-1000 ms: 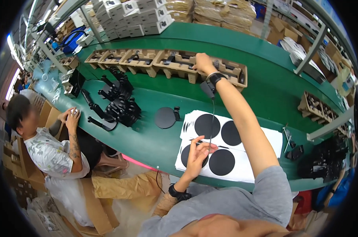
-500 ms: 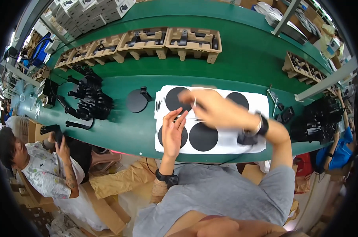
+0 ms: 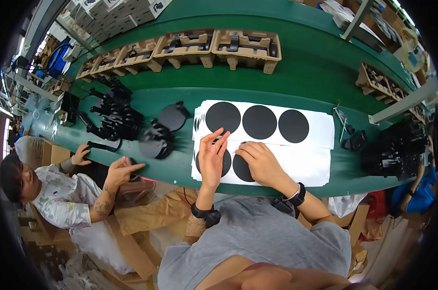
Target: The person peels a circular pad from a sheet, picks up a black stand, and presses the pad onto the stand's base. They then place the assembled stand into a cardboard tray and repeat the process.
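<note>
White backing sheets (image 3: 320,130) with round black stickers lie on the green bench in front of me. Three black discs (image 3: 259,122) fill the far sheet. My left hand (image 3: 212,158) rests flat, fingers spread, over a black disc on the near sheet. My right hand (image 3: 261,163) lies on the neighbouring black disc (image 3: 240,169), fingertips pressing at its upper edge. Whether it pinches anything is hidden. Both wrists carry dark bands.
Black round-based parts (image 3: 156,140) and a heap of black brackets (image 3: 115,118) lie left of the sheets. Cardboard trays (image 3: 243,46) with black parts line the far side. Another person (image 3: 59,193) sits at my left, hands at the bench edge. Black parts (image 3: 395,150) pile at the right.
My right arm has come back from the far trays to the near sheet. Both hands now rest on the near discs. The view has swung left.
</note>
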